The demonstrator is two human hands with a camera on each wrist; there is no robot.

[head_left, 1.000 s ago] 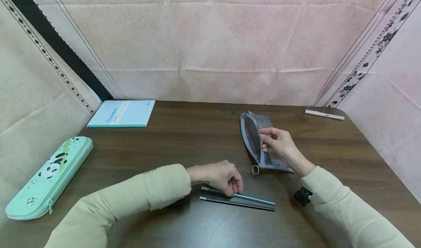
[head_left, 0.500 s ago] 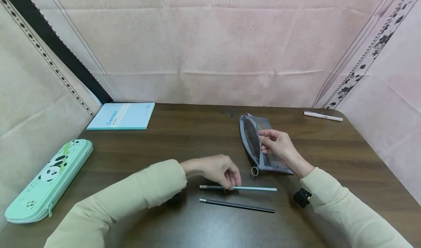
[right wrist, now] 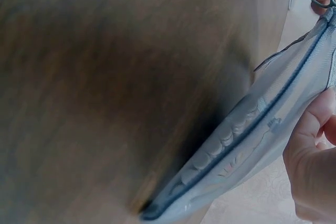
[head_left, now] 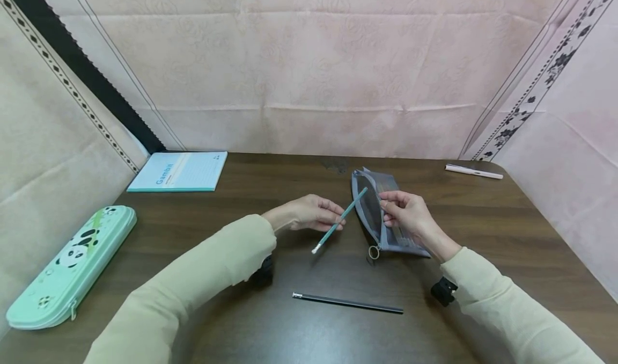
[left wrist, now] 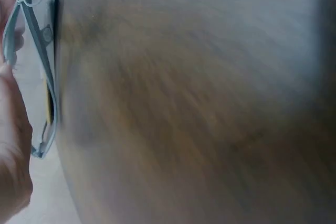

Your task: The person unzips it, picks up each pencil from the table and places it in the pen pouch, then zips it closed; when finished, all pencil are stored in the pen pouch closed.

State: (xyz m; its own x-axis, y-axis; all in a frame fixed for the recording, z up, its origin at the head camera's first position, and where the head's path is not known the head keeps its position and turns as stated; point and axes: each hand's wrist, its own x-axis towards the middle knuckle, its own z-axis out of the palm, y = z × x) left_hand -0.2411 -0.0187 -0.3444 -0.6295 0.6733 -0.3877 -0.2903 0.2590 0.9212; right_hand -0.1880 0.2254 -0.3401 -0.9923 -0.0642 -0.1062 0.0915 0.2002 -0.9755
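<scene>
In the head view my left hand [head_left: 311, 213] holds a teal pencil [head_left: 333, 230] between thumb and fingers, slanted above the table. Its silver eraser end points down toward me, and its far end overlaps the mouth of a grey-blue zip pouch [head_left: 369, 208]. My right hand [head_left: 407, 213] pinches the pouch's right edge, and the mouth gapes. The right wrist view shows the pouch [right wrist: 252, 135] through its sheer side, with my right hand [right wrist: 315, 150] on its rim. A black pencil [head_left: 347, 303] lies on the table nearer me.
A mint panda pencil case [head_left: 72, 264] lies at the left edge of the brown table [head_left: 270, 332]. Behind it is a light blue notebook [head_left: 178, 172]. A white pen [head_left: 473, 171] lies at the back right. Cloth [head_left: 309, 74] hangs around the table.
My left hand has lifted the teal pencil off the table beside the black one and brought it forward to the pouch, turning it slantwise. My right hand stays on the pouch.
</scene>
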